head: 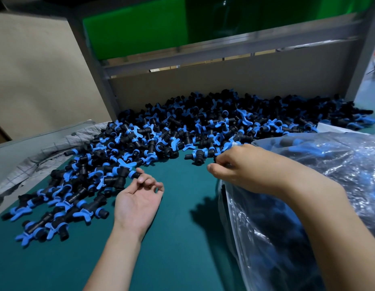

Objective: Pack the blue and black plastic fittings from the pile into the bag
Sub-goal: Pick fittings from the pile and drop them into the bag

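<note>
A big pile of blue and black plastic fittings covers the back and left of the green table. At the right lies a clear plastic bag partly filled with fittings. My left hand rests palm up on the table, fingers loosely curled and holding nothing, with its fingertips beside a fitting at the pile's edge. My right hand reaches over the bag's mouth to the pile's near edge. Its fingers are curled round a small dark fitting that is mostly hidden by them.
A cardboard panel in a grey metal frame stands behind the pile, with a green sheet above it. Grey quilted cloth lies at the table's left edge. One loose fitting sits just left of my right hand.
</note>
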Demonstrator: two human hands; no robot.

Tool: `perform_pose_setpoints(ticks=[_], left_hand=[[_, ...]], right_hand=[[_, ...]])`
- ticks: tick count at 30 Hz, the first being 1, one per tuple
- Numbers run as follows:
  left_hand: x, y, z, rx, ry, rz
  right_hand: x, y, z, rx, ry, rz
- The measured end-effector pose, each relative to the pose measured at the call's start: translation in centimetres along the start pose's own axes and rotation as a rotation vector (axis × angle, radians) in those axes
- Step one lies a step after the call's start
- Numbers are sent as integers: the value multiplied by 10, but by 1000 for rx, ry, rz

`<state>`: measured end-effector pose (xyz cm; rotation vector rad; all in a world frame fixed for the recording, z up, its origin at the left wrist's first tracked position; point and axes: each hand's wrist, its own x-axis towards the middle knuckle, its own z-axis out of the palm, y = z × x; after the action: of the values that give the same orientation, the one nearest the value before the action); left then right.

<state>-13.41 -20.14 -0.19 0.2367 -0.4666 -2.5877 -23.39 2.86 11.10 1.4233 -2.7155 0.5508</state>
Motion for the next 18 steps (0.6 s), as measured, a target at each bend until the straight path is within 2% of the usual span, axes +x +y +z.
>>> perform_pose_setpoints(ticks=[3,10,18], left_hand=[[1,-1,3,99,-12,15],[1,-16,10,505,44,143],[-3,-23,12,715,5,117]], right_hand=[[-1,-1,-1,2,-6,2],[0,-2,-2,0,-17,-2],[-3,-4,-4,7,-22,-7]])
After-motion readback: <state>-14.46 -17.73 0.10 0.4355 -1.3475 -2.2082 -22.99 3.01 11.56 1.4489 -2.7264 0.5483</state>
